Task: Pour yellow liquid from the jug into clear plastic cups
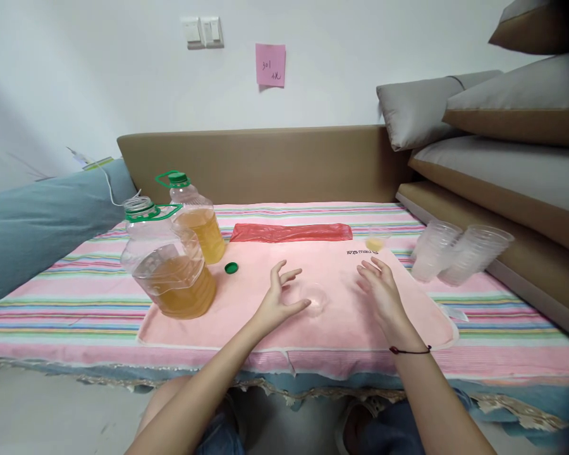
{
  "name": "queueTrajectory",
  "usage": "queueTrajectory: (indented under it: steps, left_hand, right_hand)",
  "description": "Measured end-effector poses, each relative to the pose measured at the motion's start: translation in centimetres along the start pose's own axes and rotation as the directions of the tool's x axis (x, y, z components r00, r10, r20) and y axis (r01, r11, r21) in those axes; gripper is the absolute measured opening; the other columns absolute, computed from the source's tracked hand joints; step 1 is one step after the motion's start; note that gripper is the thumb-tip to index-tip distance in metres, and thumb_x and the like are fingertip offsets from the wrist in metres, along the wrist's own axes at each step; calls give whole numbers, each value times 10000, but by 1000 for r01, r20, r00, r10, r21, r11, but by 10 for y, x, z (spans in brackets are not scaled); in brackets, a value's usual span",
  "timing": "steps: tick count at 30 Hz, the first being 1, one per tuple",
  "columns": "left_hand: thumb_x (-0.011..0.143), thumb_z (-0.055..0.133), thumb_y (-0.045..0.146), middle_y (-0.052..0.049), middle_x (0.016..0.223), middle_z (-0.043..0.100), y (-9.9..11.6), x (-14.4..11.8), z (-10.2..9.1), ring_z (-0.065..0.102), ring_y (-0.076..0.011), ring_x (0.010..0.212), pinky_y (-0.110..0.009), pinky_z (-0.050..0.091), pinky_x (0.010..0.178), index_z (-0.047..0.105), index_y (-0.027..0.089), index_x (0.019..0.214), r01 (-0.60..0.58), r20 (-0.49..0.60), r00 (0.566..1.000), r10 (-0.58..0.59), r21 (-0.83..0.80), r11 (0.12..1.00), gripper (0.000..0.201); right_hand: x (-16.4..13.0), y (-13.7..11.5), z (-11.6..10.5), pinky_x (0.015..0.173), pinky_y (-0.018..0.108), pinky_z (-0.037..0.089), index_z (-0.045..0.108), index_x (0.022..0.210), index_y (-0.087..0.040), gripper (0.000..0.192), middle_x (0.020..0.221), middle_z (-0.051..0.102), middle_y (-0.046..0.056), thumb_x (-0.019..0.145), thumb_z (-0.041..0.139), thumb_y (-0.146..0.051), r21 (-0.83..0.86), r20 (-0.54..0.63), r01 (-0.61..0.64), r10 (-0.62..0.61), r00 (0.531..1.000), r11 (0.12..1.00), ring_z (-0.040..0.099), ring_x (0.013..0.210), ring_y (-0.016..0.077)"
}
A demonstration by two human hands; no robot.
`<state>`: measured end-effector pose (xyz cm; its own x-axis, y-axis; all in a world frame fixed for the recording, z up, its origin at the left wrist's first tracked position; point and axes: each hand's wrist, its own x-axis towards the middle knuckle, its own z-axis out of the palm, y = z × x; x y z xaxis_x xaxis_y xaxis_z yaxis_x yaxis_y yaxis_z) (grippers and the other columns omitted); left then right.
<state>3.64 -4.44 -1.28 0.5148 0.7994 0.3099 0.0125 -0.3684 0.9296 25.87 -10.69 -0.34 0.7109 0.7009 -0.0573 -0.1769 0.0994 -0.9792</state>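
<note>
While both hands hover over the pink mat point(218, 316), a clear cup point(314, 297) stands at the centre of the frame between them. The left hand point(279, 298) is closest, its grip wide and holding nothing, thumb tip just beside the cup's left wall, fingers spread and curled above the mat. The right hand point(382, 292) lies right of centre, palm down, fingers loosely extended, also empty and apart from the cup. Both forearms come up from the lower edge and converge toward the middle.

To take the cup well, I judge the fingers should close gently round its wall, since thin plastic buckles easily, and keep it upright.

At left, a big jug point(171, 268) stands uncapped, its green cap point(231, 268) lying beside it on the mat; a capped jug point(196, 221) stands behind. A small cup point(375, 240) with yellow liquid sits above the right hand, and stacked cups point(459, 253) lie tipped at right.
</note>
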Motion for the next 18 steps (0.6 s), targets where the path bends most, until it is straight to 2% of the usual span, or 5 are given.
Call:
queueTrajectory:
  steps: [5,8,10,14,18]
  left_hand:
    - [844,620,372,-44,930,670,12,1,-25,644,-166,882,-292,495,765,593,212,995,-50,-279,959,58,34,998,221]
    - [865,592,396,-1,697,619,22,-3,-46,593,-137,663,-258,454,620,660,199,848,-74,-384,916,115,120,990,209]
    - [862,603,402,12,650,603,29,-8,-60,563,-128,609,-253,433,584,679,201,835,-97,-452,875,176,193,976,217]
    - [854,624,409,11,667,611,37,-20,-87,545,-138,631,-278,445,639,678,218,787,-134,-575,742,345,377,916,210]
    - [858,594,415,-33,802,632,37,-34,-117,562,-212,879,-392,432,905,664,234,755,-142,-625,579,524,555,820,220]
  right_hand:
    - [2,-1,-4,1053,469,416,474,1202,-271,663,1405,517,107,618,754,-414,22,-17,30,-30,999,999,482,1326,257]
    - [1,1,-5,1062,497,398,475,1216,-270,644,1385,535,108,654,755,-414,27,-41,131,-130,991,991,486,1321,256]
    - [-2,2,-2,1067,516,385,480,1215,-256,608,1369,546,123,688,745,-404,34,-50,217,-215,975,976,493,1315,261]
    - [-13,3,10,1072,522,375,483,1212,-241,534,1320,584,124,745,711,-364,23,-30,401,-400,916,916,537,1268,256]
    - [-34,4,31,1027,494,424,467,1271,-242,523,1337,567,122,792,667,-297,-91,66,585,-581,811,806,537,1263,256]
